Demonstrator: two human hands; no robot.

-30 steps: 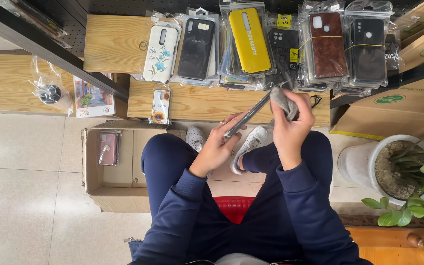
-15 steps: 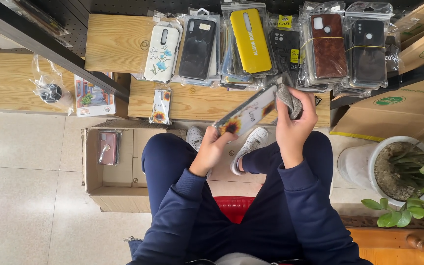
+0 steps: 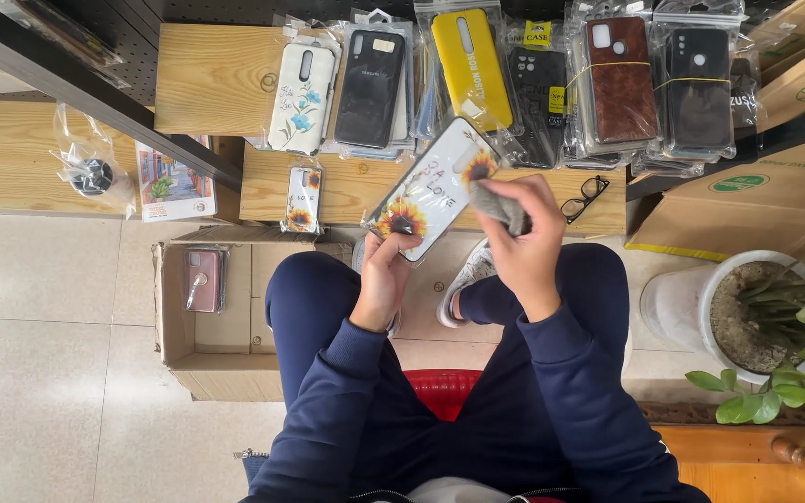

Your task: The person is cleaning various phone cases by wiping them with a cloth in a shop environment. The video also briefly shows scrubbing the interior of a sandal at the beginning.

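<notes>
Two hands work one sunflower-print phone case (image 3: 430, 189): left hand (image 3: 386, 277) grips its lower end at 7 o'clock, right hand (image 3: 521, 233) presses a grey cloth (image 3: 499, 205) at 3 o'clock, wiping; bagged cases (image 3: 477, 79) at 12 o'clock, next strokes probably need steady support

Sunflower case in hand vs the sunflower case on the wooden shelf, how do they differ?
The held case is gripped by the left hand and tilted; the shelf case lies flat, untouched. The held case looks bare, with the right hand pressing a grey cloth on it; the shelf case sits in a clear bag. Both are white with sunflowers.
</notes>
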